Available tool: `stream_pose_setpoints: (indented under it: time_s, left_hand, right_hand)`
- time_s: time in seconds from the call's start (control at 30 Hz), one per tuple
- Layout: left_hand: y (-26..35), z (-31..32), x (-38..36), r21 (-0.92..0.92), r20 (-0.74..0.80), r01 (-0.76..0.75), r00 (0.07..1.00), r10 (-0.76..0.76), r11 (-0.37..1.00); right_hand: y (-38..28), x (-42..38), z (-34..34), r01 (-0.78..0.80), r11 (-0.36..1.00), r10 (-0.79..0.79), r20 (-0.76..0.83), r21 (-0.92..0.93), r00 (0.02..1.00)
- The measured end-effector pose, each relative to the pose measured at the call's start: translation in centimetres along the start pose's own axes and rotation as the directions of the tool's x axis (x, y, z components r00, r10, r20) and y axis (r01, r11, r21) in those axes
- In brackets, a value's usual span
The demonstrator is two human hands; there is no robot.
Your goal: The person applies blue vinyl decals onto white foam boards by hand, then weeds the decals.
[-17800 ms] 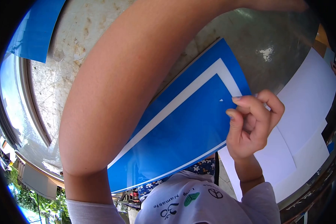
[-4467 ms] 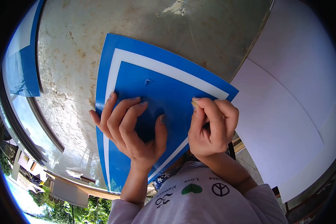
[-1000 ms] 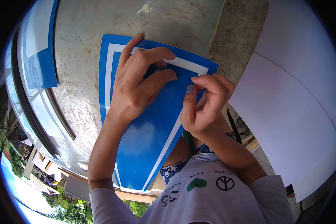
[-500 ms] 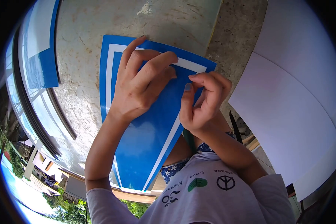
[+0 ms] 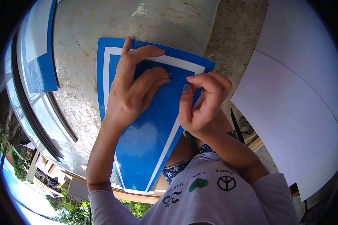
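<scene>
A blue panel (image 5: 142, 146) with a white border stripe lies in front of me, its wide end away from my body and its narrow end close to my lap. My left hand (image 5: 129, 86) is over the wide end. One of its fingertips is at the far edge, another finger is bent over the white stripe, and thumb and index finger are pinched together above the blue surface. By the right corner, my right hand (image 5: 206, 99) is closed with thumb and index tips close together. Anything held in either pinch is too small to make out.
The panel lies on a worn, scratched grey table (image 5: 169, 22). Large white sheets (image 5: 285, 112) are at the right. Another blue-and-white panel (image 5: 45, 71) lies at the left, near long dark strips (image 5: 33, 116). Greenery shows beyond the table.
My left hand has moved left and slightly toward me, and its thumb and index finger have come together. The panel has shifted slightly left. My right hand has barely moved.
</scene>
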State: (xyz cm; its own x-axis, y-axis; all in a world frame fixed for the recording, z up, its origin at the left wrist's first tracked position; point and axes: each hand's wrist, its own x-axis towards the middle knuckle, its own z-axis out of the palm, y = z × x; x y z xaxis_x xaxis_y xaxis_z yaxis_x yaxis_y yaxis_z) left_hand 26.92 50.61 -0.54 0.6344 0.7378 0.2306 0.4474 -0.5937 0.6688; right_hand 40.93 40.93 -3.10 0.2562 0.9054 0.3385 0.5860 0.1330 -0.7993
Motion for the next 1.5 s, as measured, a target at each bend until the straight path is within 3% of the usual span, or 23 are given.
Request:
stream_pose_setpoints:
  time_s: [0.17,1.03,1.2,1.3,1.5]
  left_hand:
    - [0.5,0.9,-0.9,0.059,-0.112,-0.005,0.994,0.012,0.998]
    - [0.0,1.2,-1.1,0.044,-0.135,-0.042,0.99,0.048,0.998]
    - [0.0,1.3,-1.1,0.05,-0.125,-0.055,0.99,0.06,0.997]
    - [0.1,1.4,-1.1,0.057,-0.126,-0.057,0.99,0.063,0.997]
    - [0.0,1.8,-1.2,0.086,-0.125,-0.073,0.989,0.084,0.994]
  right_hand:
    - [0.1,0.1,0.1,0.02,1.0,-0.02,-0.001,-0.019,1.0]
    - [-0.1,0.0,0.3,0.0,1.0,0.0,-0.01,-0.028,1.0]
    - [-0.1,0.0,0.6,-0.022,1.0,0.023,-0.081,0.014,0.996]
    - [-0.2,0.1,0.1,-0.009,1.0,0.009,0.005,-0.024,1.0]
    - [-0.2,0.1,0.2,-0.006,1.0,0.006,0.009,-0.017,1.0]
